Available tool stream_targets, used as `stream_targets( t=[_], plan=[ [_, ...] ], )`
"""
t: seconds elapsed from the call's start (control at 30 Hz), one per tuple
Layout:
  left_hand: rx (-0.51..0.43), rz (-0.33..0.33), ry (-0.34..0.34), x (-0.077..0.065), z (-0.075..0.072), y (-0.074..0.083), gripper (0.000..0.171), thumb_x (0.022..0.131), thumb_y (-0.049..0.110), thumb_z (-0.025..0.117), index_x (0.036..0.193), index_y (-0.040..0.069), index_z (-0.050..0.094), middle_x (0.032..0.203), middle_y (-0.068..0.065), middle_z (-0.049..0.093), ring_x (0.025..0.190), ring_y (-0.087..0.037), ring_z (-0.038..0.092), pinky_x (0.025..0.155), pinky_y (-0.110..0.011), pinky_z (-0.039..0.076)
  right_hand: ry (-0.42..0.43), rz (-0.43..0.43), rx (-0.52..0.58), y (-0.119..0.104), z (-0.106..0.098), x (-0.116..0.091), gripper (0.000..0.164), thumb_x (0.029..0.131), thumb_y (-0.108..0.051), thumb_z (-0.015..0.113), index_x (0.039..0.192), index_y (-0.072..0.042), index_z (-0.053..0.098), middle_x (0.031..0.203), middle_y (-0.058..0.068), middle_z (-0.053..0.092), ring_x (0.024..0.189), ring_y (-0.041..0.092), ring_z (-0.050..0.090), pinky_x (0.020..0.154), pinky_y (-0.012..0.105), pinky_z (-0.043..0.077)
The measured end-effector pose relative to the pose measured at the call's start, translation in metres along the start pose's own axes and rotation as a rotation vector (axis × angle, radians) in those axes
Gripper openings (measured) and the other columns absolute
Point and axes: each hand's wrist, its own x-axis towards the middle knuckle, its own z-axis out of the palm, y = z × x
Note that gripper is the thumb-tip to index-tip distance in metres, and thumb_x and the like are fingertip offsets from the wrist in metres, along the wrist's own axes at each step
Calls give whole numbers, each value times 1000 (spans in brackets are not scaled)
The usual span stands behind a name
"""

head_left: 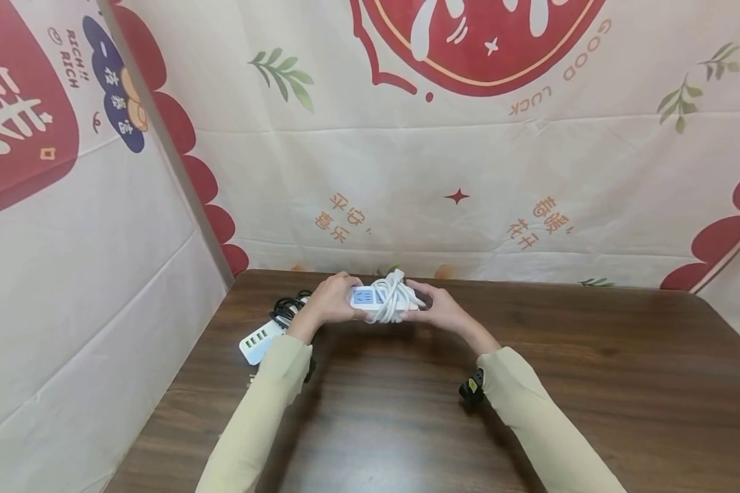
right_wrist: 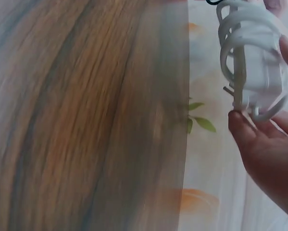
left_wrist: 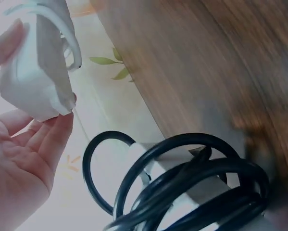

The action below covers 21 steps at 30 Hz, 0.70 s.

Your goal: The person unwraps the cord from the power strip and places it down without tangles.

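Both hands hold a white power strip [head_left: 364, 296] with blue socket faces, its white cord [head_left: 392, 301] wound round the body. My left hand [head_left: 331, 301] grips one end, thumb on one side and fingers on the other, as the left wrist view shows on the strip's end [left_wrist: 31, 77]. At the opposite end my right hand [head_left: 439, 309] grips it, fingertips close to the cord loops [right_wrist: 249, 43]. Metal plug prongs [right_wrist: 228, 90] stick out beside the strip in the right wrist view.
Left of the hands a second white power strip [head_left: 260, 342] with a coiled black cord [head_left: 286, 308] lies on the brown wooden table [head_left: 592, 356]. Behind the table's far edge hangs a printed cloth [head_left: 419, 192]; another cloth wall [head_left: 99, 274] borders the left side.
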Motion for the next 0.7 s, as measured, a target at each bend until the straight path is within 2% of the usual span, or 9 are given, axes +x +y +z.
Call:
stream_targets(
  t=[0.1, 0.2, 0.5, 0.7],
  plan=[
    [-39, 6, 10, -3, 1, 2, 53, 60, 39, 80, 100, 10, 64, 93, -3, 58, 81, -17, 53, 73, -32, 42, -39, 15, 82, 2, -3, -3, 80, 73, -10, 76, 138, 4, 32, 135, 24, 41, 123, 33, 40, 97, 43, 35],
    [-62, 13, 19, -5, 2, 4, 54, 61, 41, 80, 101, 10, 64, 94, -3, 58, 83, -17, 52, 74, -31, 42, -59, 13, 103, 4, -4, -6, 82, 71, -9, 77, 138, 4, 31, 134, 24, 43, 122, 33, 41, 97, 40, 35],
    [-162, 25, 70, -15, 0, 11, 55, 59, 34, 82, 104, 9, 65, 100, -5, 61, 88, -18, 54, 77, -32, 42, -38, 5, 164, 4, -6, -13, 72, 66, -1, 78, 126, 12, 40, 121, 30, 52, 115, 38, 48, 85, 25, 45],
    [-244, 2, 82, -20, -1, 13, 64, 60, 32, 83, 114, 5, 62, 106, -7, 61, 93, -20, 54, 81, -33, 42, -19, 25, 202, 6, -4, -17, 69, 67, 0, 77, 125, 11, 42, 121, 29, 52, 111, 31, 52, 82, 22, 45]
  ],
)
